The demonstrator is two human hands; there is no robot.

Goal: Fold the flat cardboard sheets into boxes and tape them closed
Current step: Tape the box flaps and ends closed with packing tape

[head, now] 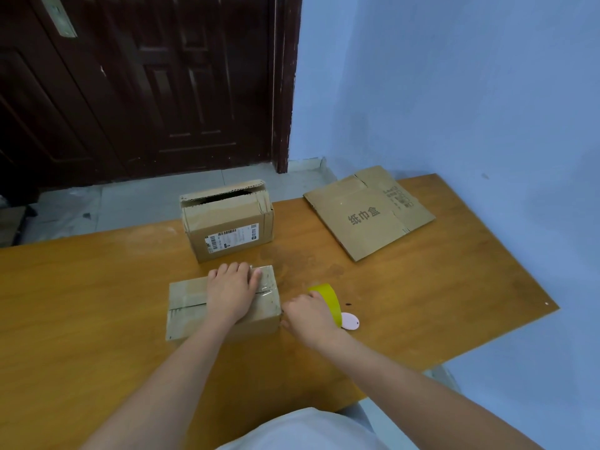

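A small closed cardboard box lies on the wooden table in front of me, clear tape along its top seam. My left hand presses flat on the box top, fingers spread. My right hand is at the box's right end, gripping a yellow tape roll that stands on edge beside it. A second box with a shipping label stands behind, its top flaps loose. A flat cardboard sheet with printed characters lies at the far right.
A small pink oval tag lies just right of the tape roll. The table's right edge runs diagonally near a blue wall. A dark wooden door and grey floor tiles are beyond the table's far edge.
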